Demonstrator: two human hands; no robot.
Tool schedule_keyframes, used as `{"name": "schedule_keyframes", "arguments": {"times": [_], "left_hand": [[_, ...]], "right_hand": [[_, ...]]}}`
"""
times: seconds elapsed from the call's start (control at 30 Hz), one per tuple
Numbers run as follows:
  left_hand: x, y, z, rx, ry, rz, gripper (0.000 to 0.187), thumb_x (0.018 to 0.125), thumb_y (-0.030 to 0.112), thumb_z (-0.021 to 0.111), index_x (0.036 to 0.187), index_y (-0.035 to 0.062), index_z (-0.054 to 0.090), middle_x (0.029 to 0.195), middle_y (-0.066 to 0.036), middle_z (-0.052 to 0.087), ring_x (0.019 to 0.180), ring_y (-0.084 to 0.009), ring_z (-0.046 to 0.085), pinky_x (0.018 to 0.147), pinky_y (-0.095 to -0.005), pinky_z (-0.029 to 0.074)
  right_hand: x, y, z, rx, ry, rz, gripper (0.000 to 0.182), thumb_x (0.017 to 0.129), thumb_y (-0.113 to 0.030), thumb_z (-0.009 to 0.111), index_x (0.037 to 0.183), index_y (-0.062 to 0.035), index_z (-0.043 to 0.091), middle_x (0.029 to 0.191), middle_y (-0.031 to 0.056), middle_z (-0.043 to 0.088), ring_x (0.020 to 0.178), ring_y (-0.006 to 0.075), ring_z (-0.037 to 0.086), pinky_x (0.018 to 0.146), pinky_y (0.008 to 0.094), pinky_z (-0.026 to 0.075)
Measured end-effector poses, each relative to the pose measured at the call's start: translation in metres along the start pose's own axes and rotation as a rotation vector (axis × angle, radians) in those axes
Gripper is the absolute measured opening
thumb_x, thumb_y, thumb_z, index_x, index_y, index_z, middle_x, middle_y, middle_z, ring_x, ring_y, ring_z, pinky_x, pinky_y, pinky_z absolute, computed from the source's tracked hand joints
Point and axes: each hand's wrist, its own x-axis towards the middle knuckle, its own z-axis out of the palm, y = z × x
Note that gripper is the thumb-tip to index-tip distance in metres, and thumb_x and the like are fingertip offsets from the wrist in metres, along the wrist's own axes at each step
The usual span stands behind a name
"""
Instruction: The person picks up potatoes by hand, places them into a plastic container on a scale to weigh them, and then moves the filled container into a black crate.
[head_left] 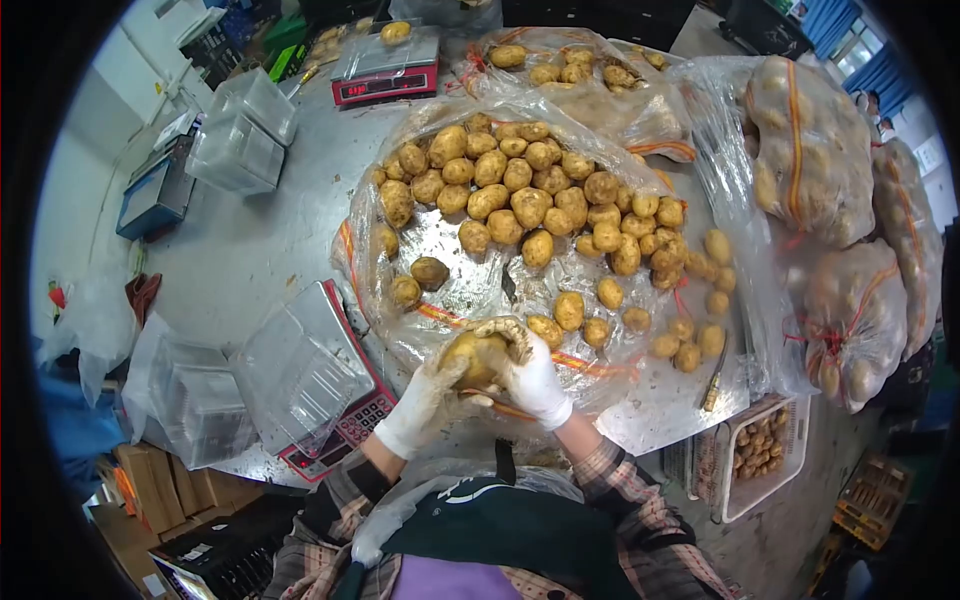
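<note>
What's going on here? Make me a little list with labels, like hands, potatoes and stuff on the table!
left hand: white-gloved left hand grips a potato
right hand: white-gloved right hand wraps the same potato from the other side
pile: loose potatoes on an opened plastic sack
scale: red scale bearing a clear plastic box
right side: tied sacks of potatoes
surface: metal table

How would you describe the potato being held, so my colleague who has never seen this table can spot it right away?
Start at the big open plastic sack of potatoes spread across the metal table. At its near edge, both white-gloved hands, left hand and right hand, meet around one large potato. It alone is lifted and gripped; the others lie loose.
</note>
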Motion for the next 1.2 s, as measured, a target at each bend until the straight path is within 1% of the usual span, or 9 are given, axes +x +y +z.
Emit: {"name": "schedule_keyframes", "arguments": {"times": [0.1,0.27,0.4,0.5,0.67,0.8,0.93,1.0,1.2], "left_hand": [[0.013,-0.004,-0.003,0.181,0.062,0.112,0.059,0.084,0.007,0.066,0.135,0.0062,0.036,0.127,-0.012,0.048,0.108,-0.0214,0.056,0.086,-0.0378,0.053],[0.022,0.002,-0.007,0.638,0.248,0.464,0.071,0.071,0.001,0.076,0.132,0.0038,0.041,0.125,-0.008,0.049,0.114,-0.0206,0.052,0.096,-0.0324,0.045],[0.032,0.013,-0.018,1.201,0.469,0.749,0.071,0.065,0.002,0.078,0.127,0.0032,0.044,0.125,-0.008,0.048,0.115,-0.0189,0.049,0.100,-0.0311,0.039],[0.033,0.016,-0.018,0.924,0.438,0.646,0.073,0.065,0.004,0.079,0.128,0.0033,0.042,0.126,-0.009,0.047,0.118,-0.0181,0.046,0.101,-0.0309,0.038],[0.031,0.014,-0.024,0.565,0.345,0.513,0.071,0.070,0.008,0.078,0.130,0.0054,0.041,0.121,-0.010,0.050,0.108,-0.0221,0.054,0.089,-0.0322,0.048],[0.007,0.017,-0.028,0.055,0.186,0.288,0.053,0.086,0.027,0.062,0.131,0.0107,0.039,0.117,-0.015,0.052,0.094,-0.0309,0.062,0.064,-0.0340,0.057],[-0.044,0.032,-0.040,-0.080,0.204,0.374,0.047,0.091,0.030,0.054,0.132,0.0102,0.040,0.119,-0.017,0.052,0.095,-0.0304,0.062,0.063,-0.0349,0.058],[-0.080,0.044,-0.044,0.056,0.319,0.540,0.046,0.091,0.026,0.054,0.131,0.0080,0.043,0.123,-0.014,0.050,0.101,-0.0279,0.060,0.066,-0.0332,0.058],[-0.138,0.040,-0.107,1.094,1.222,0.896,0.042,0.095,0.021,0.050,0.134,0.0071,0.046,0.137,-0.015,0.042,0.126,-0.0291,0.039,0.107,-0.0419,0.028]], "right_hand": [[0.028,0.015,-0.023,-0.149,0.089,-0.084,0.015,0.087,0.001,0.056,0.101,0.0000,0.060,0.103,0.0073,0.063,0.098,0.0157,0.057,0.092,0.0294,0.044],[0.123,0.097,-0.113,-0.771,0.629,-0.159,0.049,0.076,-0.013,0.069,0.118,0.0044,0.052,0.115,0.0246,0.058,0.112,0.0385,0.053,0.097,0.0387,0.041],[0.168,0.099,-0.110,-0.919,0.614,0.153,0.065,0.070,-0.017,0.078,0.124,0.0038,0.048,0.114,0.0221,0.059,0.107,0.0317,0.058,0.092,0.0371,0.045],[0.170,0.111,-0.124,-0.938,0.543,0.015,0.057,0.071,-0.016,0.077,0.119,0.0005,0.052,0.111,0.0228,0.060,0.102,0.0362,0.060,0.085,0.0396,0.050],[0.111,0.071,-0.115,0.699,0.139,0.274,0.047,0.083,-0.018,0.066,0.125,-0.0045,0.049,0.122,0.0154,0.056,0.110,0.0271,0.057,0.081,0.0425,0.056],[0.070,0.035,-0.054,1.093,0.013,0.496,0.057,0.085,-0.024,0.065,0.135,-0.0112,0.041,0.130,0.0147,0.049,0.111,0.0313,0.056,0.076,0.0418,0.056],[0.063,0.024,0.024,0.530,-0.229,0.450,0.060,0.084,-0.019,0.068,0.136,-0.0117,0.040,0.123,0.0114,0.054,0.100,0.0196,0.060,0.059,0.0245,0.049],[0.061,0.016,0.074,0.257,-0.327,0.466,0.063,0.083,-0.015,0.069,0.137,-0.0106,0.038,0.120,0.0107,0.055,0.098,0.0174,0.059,0.069,0.0266,0.051],[0.040,0.039,0.184,-0.809,-0.492,-0.355,0.070,0.082,-0.023,0.066,0.140,-0.0051,0.032,0.125,0.0266,0.048,0.117,0.0393,0.047,0.103,0.0468,0.034]]}}
